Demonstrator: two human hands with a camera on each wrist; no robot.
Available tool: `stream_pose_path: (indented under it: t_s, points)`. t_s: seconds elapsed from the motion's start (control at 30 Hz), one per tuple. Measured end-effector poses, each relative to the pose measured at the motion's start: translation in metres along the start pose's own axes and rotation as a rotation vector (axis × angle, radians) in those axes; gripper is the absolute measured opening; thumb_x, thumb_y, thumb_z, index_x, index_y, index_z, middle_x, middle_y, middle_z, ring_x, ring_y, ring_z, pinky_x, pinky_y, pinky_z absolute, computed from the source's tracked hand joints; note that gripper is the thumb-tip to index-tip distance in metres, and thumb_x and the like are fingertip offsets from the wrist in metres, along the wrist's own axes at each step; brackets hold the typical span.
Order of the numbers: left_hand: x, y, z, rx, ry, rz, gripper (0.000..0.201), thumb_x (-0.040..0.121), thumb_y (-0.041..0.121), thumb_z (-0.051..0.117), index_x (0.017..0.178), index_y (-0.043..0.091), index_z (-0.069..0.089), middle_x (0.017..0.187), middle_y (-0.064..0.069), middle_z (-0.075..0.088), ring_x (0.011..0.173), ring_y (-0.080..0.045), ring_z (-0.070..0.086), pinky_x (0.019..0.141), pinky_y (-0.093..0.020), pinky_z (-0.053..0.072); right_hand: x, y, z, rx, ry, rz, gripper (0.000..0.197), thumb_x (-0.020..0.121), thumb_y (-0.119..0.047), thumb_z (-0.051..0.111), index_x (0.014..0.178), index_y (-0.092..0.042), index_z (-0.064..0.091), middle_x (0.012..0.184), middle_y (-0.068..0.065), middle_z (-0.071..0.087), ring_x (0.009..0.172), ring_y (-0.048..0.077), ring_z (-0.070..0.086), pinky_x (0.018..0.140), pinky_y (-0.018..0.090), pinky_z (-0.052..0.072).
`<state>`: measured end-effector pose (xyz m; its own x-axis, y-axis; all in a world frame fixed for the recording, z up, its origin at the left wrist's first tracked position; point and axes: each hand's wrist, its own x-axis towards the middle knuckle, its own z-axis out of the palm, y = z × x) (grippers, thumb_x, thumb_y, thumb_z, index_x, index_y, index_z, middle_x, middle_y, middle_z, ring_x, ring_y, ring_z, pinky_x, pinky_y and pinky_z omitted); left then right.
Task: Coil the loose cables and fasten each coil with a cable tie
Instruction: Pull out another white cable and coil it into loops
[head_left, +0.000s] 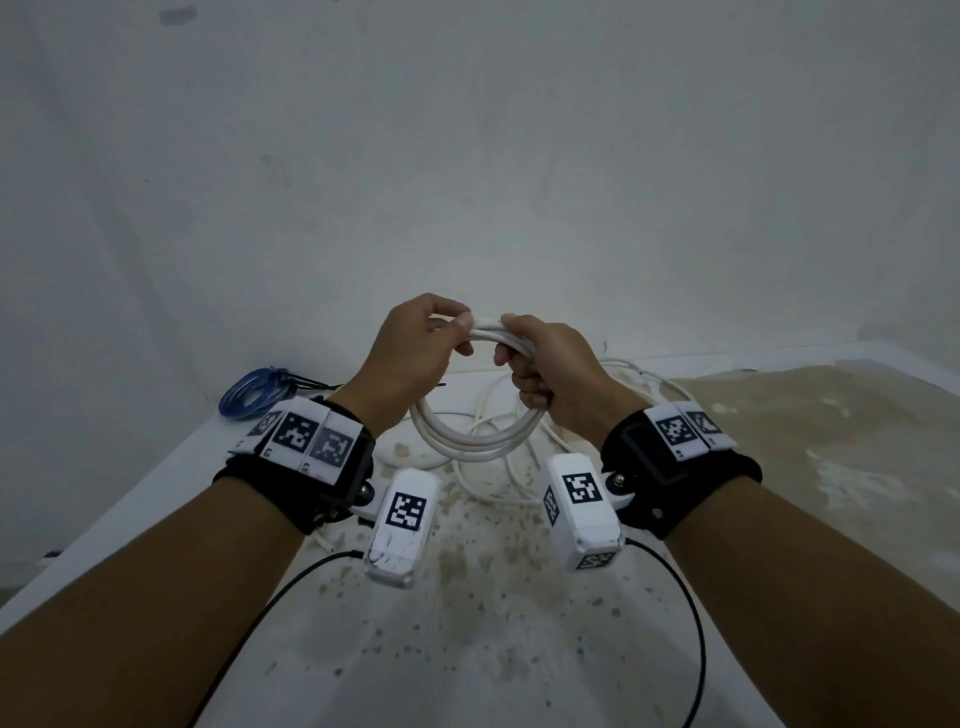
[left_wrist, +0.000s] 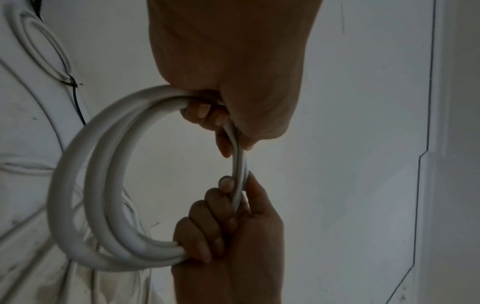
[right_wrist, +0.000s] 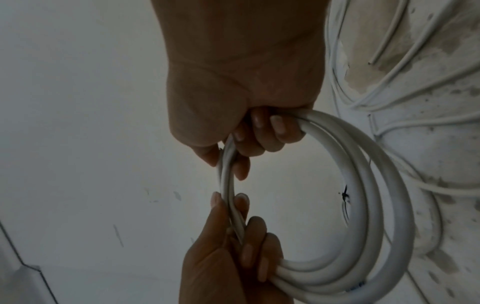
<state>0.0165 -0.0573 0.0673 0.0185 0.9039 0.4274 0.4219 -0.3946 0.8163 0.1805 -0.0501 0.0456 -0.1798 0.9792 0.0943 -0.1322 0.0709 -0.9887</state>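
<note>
Both hands (head_left: 415, 348) (head_left: 550, 369) raised, fingers curled round white coil (head_left: 475, 441)

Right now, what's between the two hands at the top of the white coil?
Only a short bare stretch of the white coil, no tie on it. Left hand and right hand grip either side; the left wrist view shows it best.

The head view looks forward and down from above both forearms, taking in the table (head_left: 519, 649), the wall behind it and, at mid-distance, both hands on the white coil (head_left: 475, 441). The left wrist view sits close under the left hand (left_wrist: 233, 61), looking along it toward the wall; the right hand (left_wrist: 231, 253) enters from the bottom edge. The right wrist view mirrors this, close under the right hand (right_wrist: 246, 72), with the left hand (right_wrist: 226, 267) at the bottom. All three views share the coil (right_wrist: 376, 226) and both hands; each wrist view shows the table along one side edge.
</note>
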Motion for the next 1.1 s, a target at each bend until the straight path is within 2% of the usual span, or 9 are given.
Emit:
stream_pose_path:
  t_s: [0.1, 0.23, 0.47, 0.6, 0.7, 0.77, 0.83, 0.97, 1.1]
  points:
    - [-0.001, 0.003, 0.013, -0.049, -0.062, -0.077, 0.013, 0.096, 0.019, 0.060, 0.091, 0.008, 0.065, 0.070, -0.003, 0.069, 0.049, -0.014, 0.041, 0.046, -0.025, 0.032, -0.009, 0.003, -0.013, -0.066, 0.059, -0.009, 0.043, 0.098, -0.033, 0.050, 0.066, -0.006, 0.061, 0.049, -0.002, 0.029, 0.039, 0.011, 0.024, 0.040, 0.023, 0.020]
    - [-0.007, 0.012, 0.035, -0.040, -0.165, -0.010, 0.013, 0.095, 0.017, 0.062, 0.083, 0.010, 0.064, 0.068, -0.006, 0.069, 0.051, -0.019, 0.040, 0.048, -0.028, 0.032, -0.024, 0.008, -0.039, -0.072, 0.115, 0.000, 0.044, 0.098, -0.033, 0.050, 0.069, -0.004, 0.065, 0.050, -0.001, 0.029, 0.040, 0.012, 0.023, 0.039, 0.022, 0.021]
    - [-0.017, 0.026, 0.085, -0.191, -0.235, -0.092, 0.013, 0.094, 0.012, 0.064, 0.080, 0.009, 0.063, 0.069, -0.011, 0.065, 0.041, -0.012, 0.034, 0.043, -0.021, 0.026, -0.064, 0.008, -0.086, -0.109, 0.149, 0.029, 0.043, 0.099, -0.038, 0.052, 0.091, -0.001, 0.072, 0.052, -0.002, 0.030, 0.045, 0.013, 0.026, 0.045, 0.023, 0.030]
    - [-0.031, 0.034, 0.120, -0.252, -0.297, -0.135, 0.016, 0.094, 0.012, 0.063, 0.079, 0.009, 0.062, 0.070, -0.011, 0.065, 0.040, -0.010, 0.031, 0.041, -0.018, 0.024, -0.092, 0.010, -0.120, -0.156, 0.229, 0.082, 0.062, 0.098, -0.058, 0.044, 0.088, -0.003, 0.072, 0.058, 0.005, 0.056, 0.048, 0.019, 0.052, 0.054, 0.029, 0.049]
    - [-0.041, 0.043, 0.146, -0.254, -0.326, -0.149, 0.018, 0.094, 0.011, 0.063, 0.076, 0.009, 0.062, 0.068, -0.010, 0.066, 0.040, -0.011, 0.029, 0.041, -0.019, 0.022, -0.113, 0.014, -0.166, -0.540, 0.497, 0.117, 0.056, 0.098, -0.052, 0.049, 0.081, -0.003, 0.069, 0.071, 0.012, 0.069, 0.061, 0.027, 0.067, 0.059, 0.034, 0.056]
    - [-0.045, 0.048, 0.161, -0.255, -0.344, -0.154, 0.017, 0.093, 0.012, 0.064, 0.077, 0.008, 0.062, 0.068, -0.011, 0.066, 0.040, -0.012, 0.029, 0.040, -0.018, 0.023, -0.135, 0.012, -0.203, -1.067, 0.646, 0.192, 0.038, 0.092, -0.034, 0.057, 0.068, -0.006, 0.063, 0.065, 0.008, 0.065, 0.066, 0.030, 0.068, 0.060, 0.031, 0.053]
    - [-0.051, 0.053, 0.174, -0.264, -0.368, -0.154, 0.015, 0.094, 0.012, 0.064, 0.079, 0.006, 0.063, 0.069, -0.012, 0.066, 0.040, -0.012, 0.030, 0.039, -0.018, 0.024, -0.161, 0.010, -0.236, -1.372, 0.736, 0.316, 0.025, 0.086, -0.018, 0.056, 0.063, -0.009, 0.055, 0.065, 0.006, 0.058, 0.069, 0.029, 0.063, 0.064, 0.029, 0.048]
    - [-0.059, 0.060, 0.192, -0.288, -0.404, -0.154, 0.016, 0.093, 0.011, 0.064, 0.078, 0.006, 0.062, 0.069, -0.013, 0.066, 0.039, -0.013, 0.030, 0.039, -0.018, 0.024, -0.199, 0.017, -0.282, -1.487, 0.745, 0.546, 0.016, 0.082, -0.011, 0.053, 0.066, -0.010, 0.055, 0.072, 0.007, 0.059, 0.064, 0.024, 0.055, 0.061, 0.026, 0.044]
    - [-0.065, 0.064, 0.197, -0.285, -0.419, -0.168, 0.015, 0.093, 0.011, 0.064, 0.079, 0.006, 0.062, 0.067, -0.011, 0.066, 0.037, -0.010, 0.031, 0.038, -0.017, 0.024, -0.208, 0.033, -0.301, -1.550, 0.690, 0.536, 0.025, 0.086, -0.010, 0.052, 0.061, -0.011, 0.052, 0.072, 0.005, 0.058, 0.065, 0.022, 0.055, 0.063, 0.027, 0.043]
